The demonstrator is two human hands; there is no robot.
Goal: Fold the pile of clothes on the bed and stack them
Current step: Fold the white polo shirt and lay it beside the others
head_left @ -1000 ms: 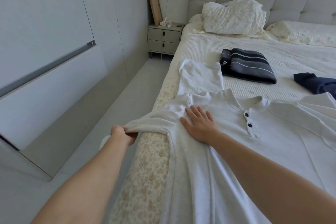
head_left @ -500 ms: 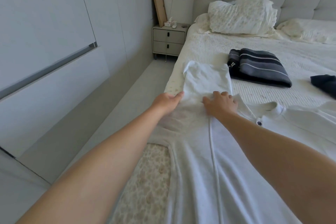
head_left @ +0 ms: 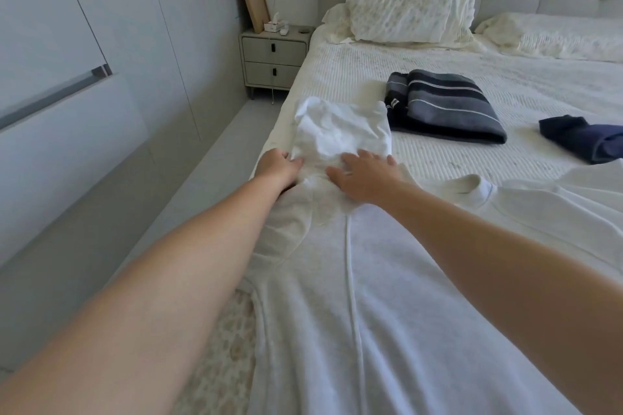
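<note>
My left hand (head_left: 278,167) pinches the sleeve's edge by the bed's (head_left: 421,71) left side while my right hand (head_left: 362,178) lies flat and open on the white shirt (head_left: 387,296), whose length runs back toward me, collar to the right.

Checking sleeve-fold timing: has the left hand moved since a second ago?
Yes. The left hand has left the bed's side edge and travelled up onto the mattress, toward the folded white cotton garment, whose near edge it now touches.
</note>
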